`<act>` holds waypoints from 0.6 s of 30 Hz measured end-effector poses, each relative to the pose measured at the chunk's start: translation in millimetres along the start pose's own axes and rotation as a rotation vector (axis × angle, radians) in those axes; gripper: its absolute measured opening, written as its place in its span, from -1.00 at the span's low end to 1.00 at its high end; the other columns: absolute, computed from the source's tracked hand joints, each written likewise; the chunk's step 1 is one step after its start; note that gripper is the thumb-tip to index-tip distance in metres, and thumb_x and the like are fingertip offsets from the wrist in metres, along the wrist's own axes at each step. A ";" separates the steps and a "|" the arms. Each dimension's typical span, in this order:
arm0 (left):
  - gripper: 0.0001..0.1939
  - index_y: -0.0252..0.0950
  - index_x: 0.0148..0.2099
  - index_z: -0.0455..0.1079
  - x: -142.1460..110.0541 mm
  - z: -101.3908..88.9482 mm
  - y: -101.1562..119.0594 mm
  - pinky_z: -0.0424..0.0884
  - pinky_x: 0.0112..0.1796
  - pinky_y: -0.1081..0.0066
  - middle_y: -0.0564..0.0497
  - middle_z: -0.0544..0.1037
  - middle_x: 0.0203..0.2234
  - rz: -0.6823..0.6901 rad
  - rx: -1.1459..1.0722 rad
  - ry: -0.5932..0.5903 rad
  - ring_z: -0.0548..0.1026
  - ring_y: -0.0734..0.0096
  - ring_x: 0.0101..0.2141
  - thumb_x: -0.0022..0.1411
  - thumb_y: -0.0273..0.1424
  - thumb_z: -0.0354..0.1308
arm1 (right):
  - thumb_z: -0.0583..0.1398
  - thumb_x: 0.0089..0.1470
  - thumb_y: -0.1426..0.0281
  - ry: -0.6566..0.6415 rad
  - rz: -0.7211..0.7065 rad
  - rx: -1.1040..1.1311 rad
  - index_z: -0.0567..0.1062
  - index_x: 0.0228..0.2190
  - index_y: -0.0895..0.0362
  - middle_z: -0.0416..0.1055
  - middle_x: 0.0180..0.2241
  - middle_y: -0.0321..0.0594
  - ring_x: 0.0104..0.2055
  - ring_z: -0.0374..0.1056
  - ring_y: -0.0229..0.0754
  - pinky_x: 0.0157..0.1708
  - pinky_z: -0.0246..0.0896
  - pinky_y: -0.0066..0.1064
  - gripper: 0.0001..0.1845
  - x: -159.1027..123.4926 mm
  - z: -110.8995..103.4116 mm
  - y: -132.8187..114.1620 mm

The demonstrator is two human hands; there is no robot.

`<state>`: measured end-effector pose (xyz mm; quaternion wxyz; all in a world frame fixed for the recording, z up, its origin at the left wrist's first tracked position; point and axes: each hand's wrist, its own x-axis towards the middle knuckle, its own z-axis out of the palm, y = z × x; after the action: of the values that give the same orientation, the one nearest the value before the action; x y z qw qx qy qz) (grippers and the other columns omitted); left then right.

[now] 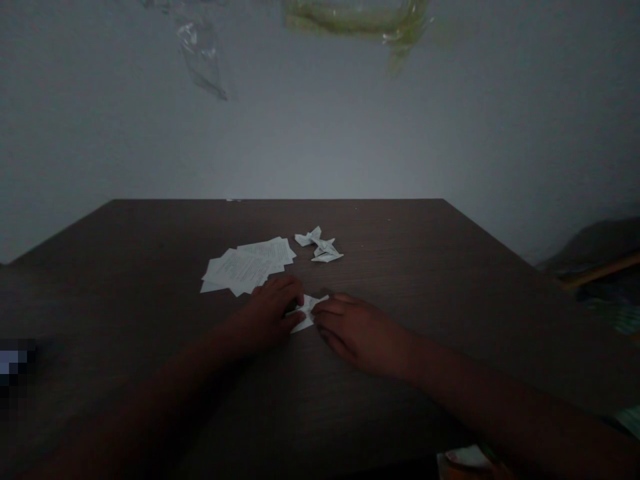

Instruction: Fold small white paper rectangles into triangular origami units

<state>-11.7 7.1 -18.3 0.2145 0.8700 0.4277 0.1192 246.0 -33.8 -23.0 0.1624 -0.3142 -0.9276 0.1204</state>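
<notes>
A small piece of folded white paper (306, 312) lies on the dark wooden table between my two hands. My left hand (278, 308) has its thumb and fingers closed on the paper's left side. From the right, my right hand (353, 327) presses its fingertips onto the other side of the same piece. Parts of the paper are hidden under the fingers. Just beyond my left hand is a spread stack of printed paper sheets (240, 270). Farther back, several folded paper pieces (323, 247) sit in a small heap.
The wooden table (425, 267) reaches back to a pale wall (320, 133). Clear and yellowish tape (350, 23) clings to the wall above. A blurred-out object (13, 363) is at the left edge. Dim items (605, 280) stand beyond the table's right side.
</notes>
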 end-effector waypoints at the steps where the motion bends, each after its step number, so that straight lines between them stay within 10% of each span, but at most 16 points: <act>1: -0.93 -0.19 -0.03 0.43 0.0 -2.3 -1.1 0.49 0.15 -0.04 -0.12 0.57 0.09 -0.002 -0.019 -0.019 0.52 -0.04 0.13 0.47 -0.38 0.17 | 0.22 0.44 0.59 -0.004 -0.001 -0.002 0.65 -0.02 0.18 0.70 0.02 0.00 0.06 0.62 0.03 0.32 0.50 -0.04 -0.78 0.0 -0.7 0.7; 18: -0.52 -0.12 0.39 0.53 -3.9 -13.2 -10.6 0.51 0.32 -0.01 -0.16 0.56 0.29 0.114 -0.076 -0.114 0.55 -0.01 0.26 0.51 -0.44 0.16 | 0.25 0.43 0.56 -0.077 0.017 -0.013 0.66 0.16 0.10 0.70 0.18 -0.06 0.18 0.55 0.07 0.26 0.47 -0.06 -0.64 -3.9 -8.5 -0.3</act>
<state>-26.6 13.3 -11.8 0.2640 0.8896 0.3597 0.0977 252.0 -35.4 -16.0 0.1234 -0.3182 -0.9313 0.1275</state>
